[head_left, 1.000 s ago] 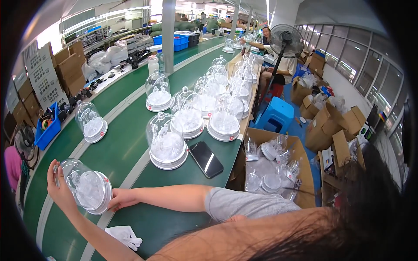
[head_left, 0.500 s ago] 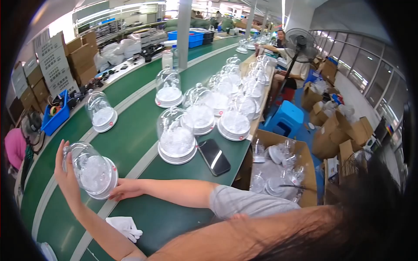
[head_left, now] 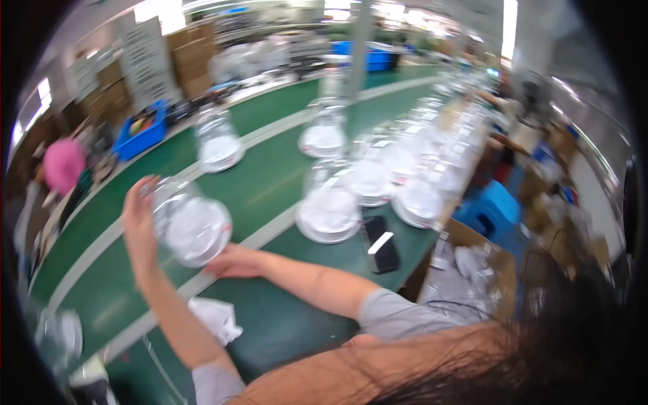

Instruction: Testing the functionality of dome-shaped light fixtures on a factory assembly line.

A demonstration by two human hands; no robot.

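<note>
We hold a clear, white-based dome [head_left: 191, 223] tilted, left hand [head_left: 139, 208] curled round its top, right hand [head_left: 233, 262] gripping its base.

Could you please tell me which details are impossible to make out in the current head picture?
- Held clear dome, head view: blur obscures what is inside.
- Right hand, head view: blur leaves its exact finger placement unclear.
- Dark object, head view: cut off by the lower edge.
- Standing fan, head view: blur hides its blades.
</note>
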